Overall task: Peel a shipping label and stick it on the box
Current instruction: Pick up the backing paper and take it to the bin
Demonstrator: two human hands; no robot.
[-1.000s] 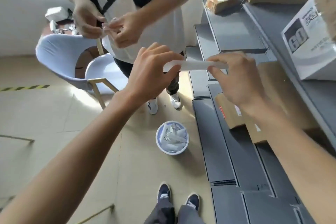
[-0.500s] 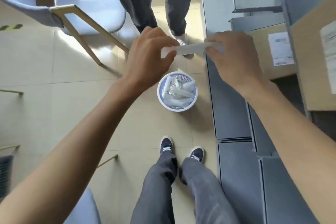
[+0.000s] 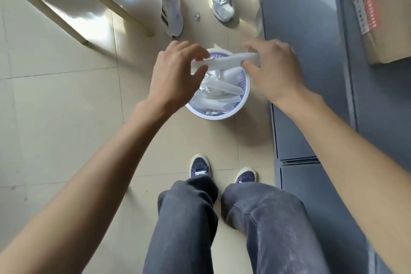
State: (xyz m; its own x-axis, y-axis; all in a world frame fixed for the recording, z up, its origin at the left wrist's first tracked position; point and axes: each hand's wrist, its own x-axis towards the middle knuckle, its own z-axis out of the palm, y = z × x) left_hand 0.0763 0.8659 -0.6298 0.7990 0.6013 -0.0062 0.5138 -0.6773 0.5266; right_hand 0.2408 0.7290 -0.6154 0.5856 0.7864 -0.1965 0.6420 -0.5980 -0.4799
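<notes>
Directly below both hands stands a round white wastebasket [image 3: 224, 115] with a lilac mesh wall, filled with crumpled and rolled white strips of backing paper [image 3: 219, 90]. Over its far rim the two hands hold a long white strip [image 3: 224, 62], a label or its backing, I cannot tell which, stretched level between them. The left hand [image 3: 175, 75] has its thumb and fingertips slightly apart at the strip's left end, barely touching it; the right hand [image 3: 274, 71] pinches the right end with its fingers closed on it.

The basket sits on a pale beige tiled floor [image 3: 66, 100]. Along the floor's right edge runs a row of grey shelf panels [image 3: 311, 73], and at the top right corner a brown cardboard box [image 3: 382, 18] with a red and white sticker rests on a higher shelf, well apart from the hands. Beyond the basket a second person's white sneakers [image 3: 174, 15] stand near a chair's wooden legs [image 3: 106, 4]. The wearer's blue shoes [image 3: 200, 167] stand just short of the basket. Bare floor lies open to the left.
</notes>
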